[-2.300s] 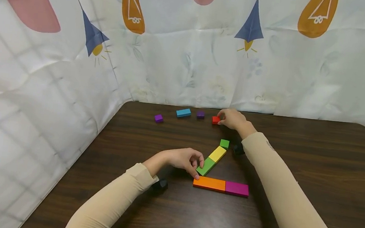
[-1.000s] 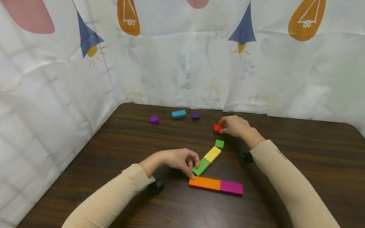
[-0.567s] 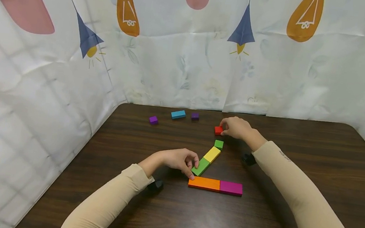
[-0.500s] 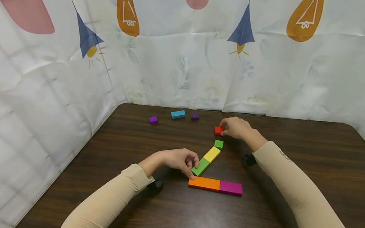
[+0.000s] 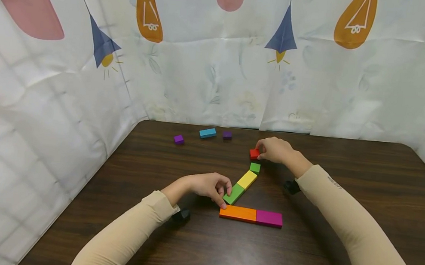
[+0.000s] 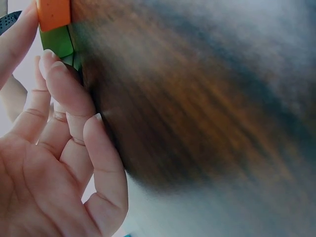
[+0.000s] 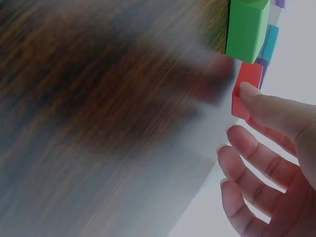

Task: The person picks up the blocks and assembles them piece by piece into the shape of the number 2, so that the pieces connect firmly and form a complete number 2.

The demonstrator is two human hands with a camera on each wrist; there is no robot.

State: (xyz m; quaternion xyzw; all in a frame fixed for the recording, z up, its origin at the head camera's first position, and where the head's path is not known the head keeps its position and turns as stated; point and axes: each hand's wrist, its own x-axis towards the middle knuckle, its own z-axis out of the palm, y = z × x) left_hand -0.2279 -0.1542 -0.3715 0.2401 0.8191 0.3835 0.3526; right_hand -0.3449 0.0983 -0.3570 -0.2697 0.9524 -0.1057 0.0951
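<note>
Between thumb and index finger, my right hand point(image 5: 276, 150) pinches a small red block point(image 5: 254, 154), just behind a small green block point(image 5: 255, 168). In the right wrist view the thumb lies on the red block point(image 7: 247, 89) and the other fingers are spread loosely. My left hand point(image 5: 208, 185) rests with bent fingers at the near end of a longer green block point(image 5: 234, 194), its thumb touching the left end of an orange block point(image 5: 239, 213). A yellow block point(image 5: 247, 179) continues the green one diagonally, and a magenta block point(image 5: 269, 219) abuts the orange one.
Along the back of the dark wooden table point(image 5: 192, 247) lie a purple block point(image 5: 179, 140), a blue block point(image 5: 207, 133) and a dark purple block point(image 5: 227, 135). A printed white curtain point(image 5: 210, 80) hangs behind the table and on the left.
My right hand has drawn the red block from the back of the table nearer, toward the small green block. The left hand keeps its place at the orange and green blocks.
</note>
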